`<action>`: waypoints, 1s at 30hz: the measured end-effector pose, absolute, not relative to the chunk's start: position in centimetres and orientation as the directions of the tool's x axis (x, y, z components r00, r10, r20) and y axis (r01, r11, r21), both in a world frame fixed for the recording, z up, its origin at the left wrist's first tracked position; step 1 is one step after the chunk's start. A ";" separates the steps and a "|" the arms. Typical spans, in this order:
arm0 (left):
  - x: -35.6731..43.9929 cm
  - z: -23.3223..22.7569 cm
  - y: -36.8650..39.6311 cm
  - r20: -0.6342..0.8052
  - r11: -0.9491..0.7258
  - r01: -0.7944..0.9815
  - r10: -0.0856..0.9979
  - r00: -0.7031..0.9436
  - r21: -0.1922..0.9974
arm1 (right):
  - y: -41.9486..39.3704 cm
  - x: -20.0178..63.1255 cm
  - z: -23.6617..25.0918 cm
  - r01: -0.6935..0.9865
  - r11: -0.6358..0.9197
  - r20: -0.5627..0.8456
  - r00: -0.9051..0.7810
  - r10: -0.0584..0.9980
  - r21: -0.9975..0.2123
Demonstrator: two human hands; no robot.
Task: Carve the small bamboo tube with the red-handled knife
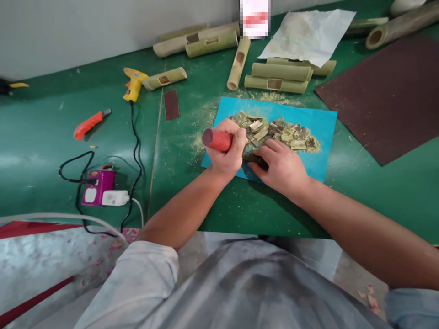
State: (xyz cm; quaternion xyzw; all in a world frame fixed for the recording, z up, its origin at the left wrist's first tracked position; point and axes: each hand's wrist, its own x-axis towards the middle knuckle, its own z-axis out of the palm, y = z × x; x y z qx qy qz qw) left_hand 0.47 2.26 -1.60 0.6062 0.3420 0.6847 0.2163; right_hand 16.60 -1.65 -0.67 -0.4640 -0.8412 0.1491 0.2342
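Bare green table (192, 201) left of the blue mat (322, 123); bamboo tubes (277, 77) crowd behind.

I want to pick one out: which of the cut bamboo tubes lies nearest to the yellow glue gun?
The short bamboo tube lying alone just right of the glue gun; the other tubes lie farther right.

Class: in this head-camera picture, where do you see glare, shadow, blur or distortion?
Head view: soft glare whitens the green table at left; a shadow lies under the right hand and forearm; a blurred patch covers something at the top; table edges bow, a wide-lens distortion; the left hand and red handle are sharp.
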 end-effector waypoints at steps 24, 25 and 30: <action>1.0 -1.4 2.8 0.609 -0.612 0.037 0.775 -0.167 0.790 | -1.4 16.4 -0.2 0.748 0.493 0.253 -0.424 0.870 -0.444; 1.0 -1.4 2.9 0.610 -0.615 0.018 0.776 -0.164 0.788 | -1.3 16.4 -0.1 0.752 0.488 0.242 -0.424 0.873 -0.443; 1.2 -1.5 3.5 0.644 -0.647 0.035 0.749 -0.155 0.761 | -1.1 16.6 0.3 0.763 0.491 0.227 -0.435 0.871 -0.421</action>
